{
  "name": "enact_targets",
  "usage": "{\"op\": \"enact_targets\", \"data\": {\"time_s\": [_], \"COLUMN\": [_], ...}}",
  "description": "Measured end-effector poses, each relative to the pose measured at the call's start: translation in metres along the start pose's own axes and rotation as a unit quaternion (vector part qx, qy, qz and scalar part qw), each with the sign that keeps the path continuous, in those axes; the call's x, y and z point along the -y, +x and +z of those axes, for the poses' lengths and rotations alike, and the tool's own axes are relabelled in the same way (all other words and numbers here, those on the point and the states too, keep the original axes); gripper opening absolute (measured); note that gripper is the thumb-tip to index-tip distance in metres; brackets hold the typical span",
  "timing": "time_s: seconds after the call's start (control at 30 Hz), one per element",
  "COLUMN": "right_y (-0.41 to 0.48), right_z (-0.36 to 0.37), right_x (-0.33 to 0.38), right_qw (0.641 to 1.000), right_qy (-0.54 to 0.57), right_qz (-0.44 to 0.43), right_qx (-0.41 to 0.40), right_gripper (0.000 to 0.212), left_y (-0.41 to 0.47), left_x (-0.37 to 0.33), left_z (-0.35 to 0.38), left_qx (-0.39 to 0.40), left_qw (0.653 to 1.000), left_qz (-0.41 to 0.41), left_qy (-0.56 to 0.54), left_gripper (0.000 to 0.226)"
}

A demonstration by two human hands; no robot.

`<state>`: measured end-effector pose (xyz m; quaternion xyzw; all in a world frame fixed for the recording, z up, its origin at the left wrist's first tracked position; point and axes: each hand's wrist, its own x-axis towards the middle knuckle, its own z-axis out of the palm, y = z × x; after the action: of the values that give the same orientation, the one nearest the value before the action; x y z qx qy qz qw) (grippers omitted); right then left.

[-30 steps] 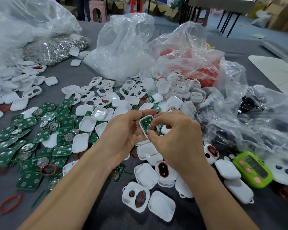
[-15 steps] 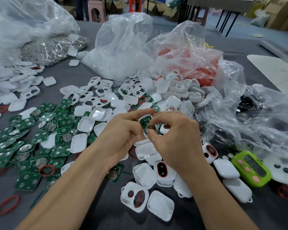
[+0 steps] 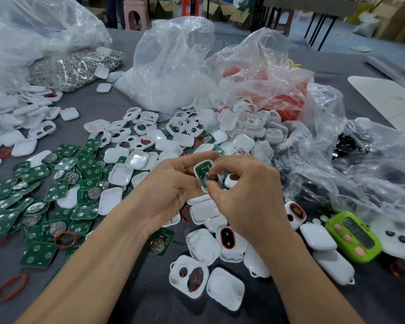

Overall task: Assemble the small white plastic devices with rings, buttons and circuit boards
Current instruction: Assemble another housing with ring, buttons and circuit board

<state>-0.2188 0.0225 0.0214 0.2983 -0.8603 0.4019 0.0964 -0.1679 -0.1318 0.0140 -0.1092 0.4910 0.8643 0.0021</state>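
Above the table's middle my left hand [image 3: 166,185] grips a white device shell [image 3: 204,170] with a green circuit board seated inside it. My right hand [image 3: 246,190] curls over the shell from the right, its fingertips pinching the shell's lower edge and pressing on the board. Loose green circuit boards [image 3: 40,206] lie spread at the left. White shells and covers [image 3: 220,136] are heaped behind the hands. Near the front lie a shell with two holes [image 3: 188,275] and shells fitted with red rings [image 3: 227,239]. Red rings [image 3: 11,287] lie scattered on the grey table.
Clear plastic bags stand behind: one of white parts [image 3: 168,66], one of red rings [image 3: 274,90], one of metal pieces [image 3: 77,66]. More crumpled plastic [image 3: 360,164] covers the right side. A green counter with pink buttons [image 3: 353,236] lies at the right front.
Both hands stay together on the same shell. The right hand's fingers have shifted slightly over the board; the view has drifted a little.
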Motion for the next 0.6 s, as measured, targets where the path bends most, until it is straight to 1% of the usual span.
{"op": "enact_targets", "data": {"time_s": [0.13,0.27,0.43,0.53,0.6], "right_y": [-0.001,0.001,0.004,0.007,0.012], "right_z": [-0.001,-0.001,-0.007,-0.012,-0.018], "right_x": [0.002,0.002,-0.001,-0.003,-0.009], "right_qw": [1.0,0.999,0.998,0.994,0.991], "right_qy": [-0.001,0.023,0.064,0.089,0.082], "right_qz": [0.005,0.011,0.027,0.057,0.09], "right_qx": [-0.004,-0.021,-0.004,-0.02,-0.052], "right_gripper": [0.013,0.015,0.016,0.014,0.013], "left_y": [0.001,0.002,0.002,0.002,0.002], "left_x": [0.0,0.0,0.0,0.0,-0.001], "left_z": [0.0,0.0,0.0,0.0,0.0], "left_qx": [-0.001,-0.003,0.005,0.008,0.012], "left_qw": [1.0,1.0,1.0,0.999,0.999], "left_qz": [-0.004,-0.005,-0.009,-0.013,-0.018], "left_qy": [-0.003,-0.01,-0.024,-0.032,-0.035], "left_gripper": [0.06,0.059,0.055,0.05,0.047]}}
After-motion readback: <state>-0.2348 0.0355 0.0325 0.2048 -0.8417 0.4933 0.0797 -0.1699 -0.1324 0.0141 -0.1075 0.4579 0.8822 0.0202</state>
